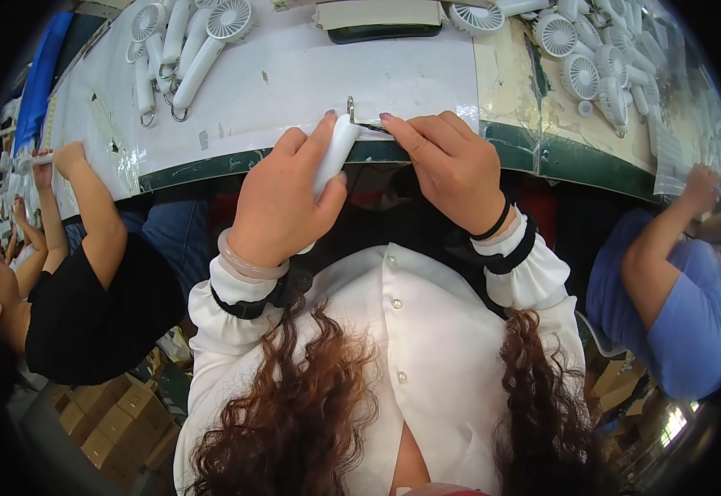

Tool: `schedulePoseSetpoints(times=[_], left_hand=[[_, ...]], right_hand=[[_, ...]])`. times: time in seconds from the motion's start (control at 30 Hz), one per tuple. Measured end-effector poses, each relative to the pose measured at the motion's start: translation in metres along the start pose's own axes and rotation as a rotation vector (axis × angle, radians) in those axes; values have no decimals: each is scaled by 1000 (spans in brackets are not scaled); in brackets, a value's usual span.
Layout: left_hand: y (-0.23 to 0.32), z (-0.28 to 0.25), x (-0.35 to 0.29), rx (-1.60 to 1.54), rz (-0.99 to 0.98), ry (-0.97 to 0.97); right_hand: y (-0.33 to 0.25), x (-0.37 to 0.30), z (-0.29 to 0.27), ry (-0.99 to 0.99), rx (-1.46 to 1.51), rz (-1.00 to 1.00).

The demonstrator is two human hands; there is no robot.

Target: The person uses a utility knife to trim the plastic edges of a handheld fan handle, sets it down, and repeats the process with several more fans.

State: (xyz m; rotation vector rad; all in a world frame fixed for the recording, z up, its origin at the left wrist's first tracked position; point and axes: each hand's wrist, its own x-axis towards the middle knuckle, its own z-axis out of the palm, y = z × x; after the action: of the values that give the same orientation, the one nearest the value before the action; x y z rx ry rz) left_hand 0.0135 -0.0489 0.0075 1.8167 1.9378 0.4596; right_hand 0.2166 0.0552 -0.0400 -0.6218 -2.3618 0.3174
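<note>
My left hand (pixel 284 197) is wrapped round a white handheld fan (pixel 338 150), whose smooth handle points away from me over the table's near edge. A metal hook-shaped clip (pixel 350 107) stands up at the handle's far end. The fan's head is hidden under my hand. From the right, my right hand (pixel 458 169) pinches a thin dark piece (pixel 373 127) between thumb and forefinger. Its tip reaches the handle's end beside the clip. Whether this piece is a cord or a slim tool, I cannot tell.
Several white fans (pixel 198 66) with metal clips lie at the far left, and a larger heap of fans (pixel 580 76) at the far right. A dark case with a beige top (pixel 381 18) is at the back. People work on both sides, a bare arm (pixel 96 202) at left.
</note>
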Motion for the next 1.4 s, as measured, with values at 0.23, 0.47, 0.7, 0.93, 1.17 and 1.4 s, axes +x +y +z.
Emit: schedulePoseSetpoints(times=[0.23, 0.47, 0.7, 0.93, 1.17, 1.4], left_hand=[[-3, 1, -1, 21, 25, 4], [-1, 2, -3, 19, 24, 22], [-15, -5, -7, -382, 6, -84], [-1, -22, -17, -1077, -79, -311], [-13, -20, -25, -1523, -145, -517], [6, -3, -15, -1735, -147, -213]], right_hand=[[-2, 1, -1, -32, -11, -17], [-10, -1, -4, -6, -114, -61], [4, 9, -9, 129, -20, 79], [-14, 33, -22, -104, 891, 369], [-33, 34, -17, -341, 1326, 708], [-24, 41, 16, -71, 1013, 563]])
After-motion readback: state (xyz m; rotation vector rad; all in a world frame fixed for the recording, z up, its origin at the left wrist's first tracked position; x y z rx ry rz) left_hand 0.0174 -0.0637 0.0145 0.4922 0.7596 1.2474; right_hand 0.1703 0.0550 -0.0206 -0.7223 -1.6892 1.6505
